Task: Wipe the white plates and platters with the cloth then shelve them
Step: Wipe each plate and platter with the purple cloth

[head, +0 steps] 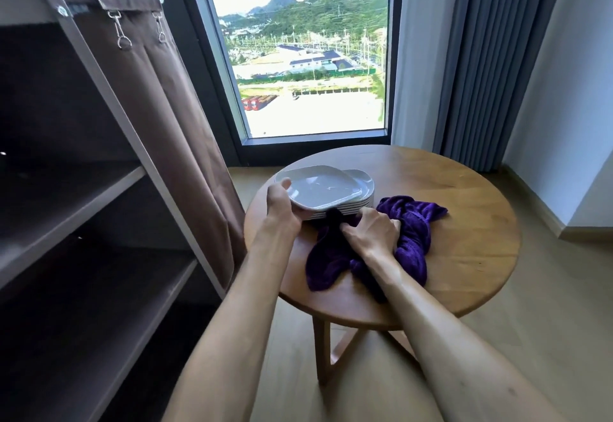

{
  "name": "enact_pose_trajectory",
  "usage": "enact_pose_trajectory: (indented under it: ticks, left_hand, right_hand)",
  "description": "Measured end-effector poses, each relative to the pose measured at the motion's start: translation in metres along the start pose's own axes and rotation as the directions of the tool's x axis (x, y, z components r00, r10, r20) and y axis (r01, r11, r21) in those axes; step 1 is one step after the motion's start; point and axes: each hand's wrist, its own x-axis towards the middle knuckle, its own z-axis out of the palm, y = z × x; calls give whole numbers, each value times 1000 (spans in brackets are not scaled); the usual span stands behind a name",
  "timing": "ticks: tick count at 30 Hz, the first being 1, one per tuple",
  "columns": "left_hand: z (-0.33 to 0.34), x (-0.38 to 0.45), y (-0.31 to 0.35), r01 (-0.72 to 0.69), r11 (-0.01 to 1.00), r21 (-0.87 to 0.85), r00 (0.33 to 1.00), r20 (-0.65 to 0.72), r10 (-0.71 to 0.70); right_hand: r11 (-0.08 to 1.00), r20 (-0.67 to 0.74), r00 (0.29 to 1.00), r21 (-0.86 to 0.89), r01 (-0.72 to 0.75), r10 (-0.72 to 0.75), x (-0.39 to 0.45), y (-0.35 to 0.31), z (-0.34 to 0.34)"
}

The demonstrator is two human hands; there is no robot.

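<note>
Head view – top plate (320,191) gripped at left rim by left hand (282,207), tilted up off stack (345,211) on round table (464,222). Risk: plate could be dropped, or stack nudged, if lifted one-handed by edge. Purple cloth (411,222) bunched beside stack – clutched by right hand (373,229), fingers curled. Shelf (83,196) not yet loaded.

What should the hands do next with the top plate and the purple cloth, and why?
Probably lift the top plate off the stack and bring the purple cloth onto it. The left hand already grips that plate's near edge, tilted up, and the right hand clutches the cloth on the round table, so wiping seems next.
</note>
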Motion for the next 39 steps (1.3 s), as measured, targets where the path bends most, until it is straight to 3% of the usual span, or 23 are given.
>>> enact_pose_trajectory:
  ticks: [26,39]
  left_hand:
    - [-5,-16,-16,33,988,-154,999,-26,-37]
    - [-6,-7,-18,85,978,-191,996,54,-76]
  right_hand:
    - [1000,1,1000,-15,15,-15,2,0,1]
    - [1000,-8,1000,-8,19,-20,1,1,0]
